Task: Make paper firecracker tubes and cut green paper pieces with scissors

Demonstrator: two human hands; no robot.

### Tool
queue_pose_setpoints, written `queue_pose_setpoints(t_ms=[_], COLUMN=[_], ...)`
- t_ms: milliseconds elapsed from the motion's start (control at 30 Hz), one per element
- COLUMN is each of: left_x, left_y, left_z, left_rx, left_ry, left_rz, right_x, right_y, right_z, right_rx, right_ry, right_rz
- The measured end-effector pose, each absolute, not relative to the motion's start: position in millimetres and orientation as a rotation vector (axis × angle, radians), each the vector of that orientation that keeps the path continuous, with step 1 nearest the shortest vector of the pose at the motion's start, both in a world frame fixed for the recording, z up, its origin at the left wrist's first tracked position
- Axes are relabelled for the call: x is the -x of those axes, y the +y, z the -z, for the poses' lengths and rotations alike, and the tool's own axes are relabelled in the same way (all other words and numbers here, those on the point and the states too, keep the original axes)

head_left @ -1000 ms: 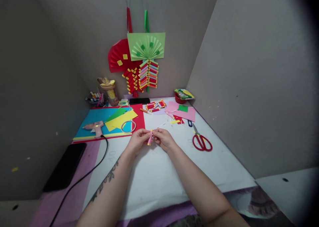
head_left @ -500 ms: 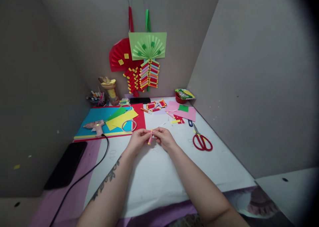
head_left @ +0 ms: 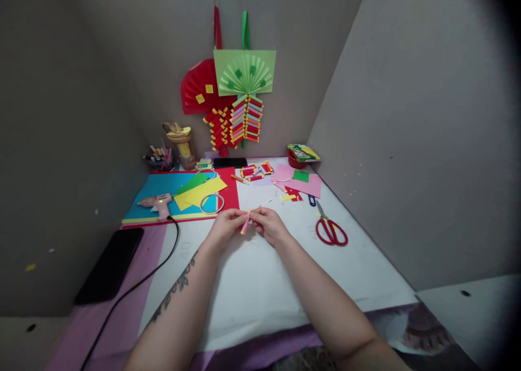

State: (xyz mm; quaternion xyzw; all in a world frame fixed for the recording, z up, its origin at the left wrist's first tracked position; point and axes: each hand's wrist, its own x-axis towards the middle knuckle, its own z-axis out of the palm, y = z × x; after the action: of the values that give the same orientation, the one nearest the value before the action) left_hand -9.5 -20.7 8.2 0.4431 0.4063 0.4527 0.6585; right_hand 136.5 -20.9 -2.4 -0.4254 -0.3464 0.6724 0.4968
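Observation:
A small pink paper roll point(head_left: 245, 228) with yellow ends is pinched between my two hands above the white table covering point(head_left: 252, 284). My left hand point(head_left: 227, 225) grips it from the left, thumb and forefinger closed. From the right, my right hand point(head_left: 269, 224) has its fingertips closed at the roll's upper end. The fingers partly hide the roll. Red-handled scissors point(head_left: 331, 231) lie to the right of my hands. A pink glue gun point(head_left: 161, 205) rests on coloured paper at the left.
Blue point(head_left: 151, 189) and yellow sheets point(head_left: 203, 191) lie left, with a tape ring point(head_left: 212, 203). Red rolls point(head_left: 256, 177) and pink paper point(head_left: 310, 185) lie farther back. A black cable point(head_left: 152, 273) runs past a dark flat device point(head_left: 109, 265). Paper decorations point(head_left: 244, 72) hang on the wall.
The view has shifted slightly. My hands stay together on the pink paper roll, with hardly any movement of the fingers.

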Motion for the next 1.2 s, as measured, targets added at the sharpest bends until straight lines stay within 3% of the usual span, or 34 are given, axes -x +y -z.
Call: queue_pose_setpoints(t_ms=[1200], left_x=[5], left_y=[-21], left_z=[-1], left_rx=[-0.834], left_ry=[0.954], left_rz=[-1.026], right_x=[-133], right_y=[-21], right_z=[13], right_rx=[1.013], right_ry=[-0.969], right_rz=[-1.58])
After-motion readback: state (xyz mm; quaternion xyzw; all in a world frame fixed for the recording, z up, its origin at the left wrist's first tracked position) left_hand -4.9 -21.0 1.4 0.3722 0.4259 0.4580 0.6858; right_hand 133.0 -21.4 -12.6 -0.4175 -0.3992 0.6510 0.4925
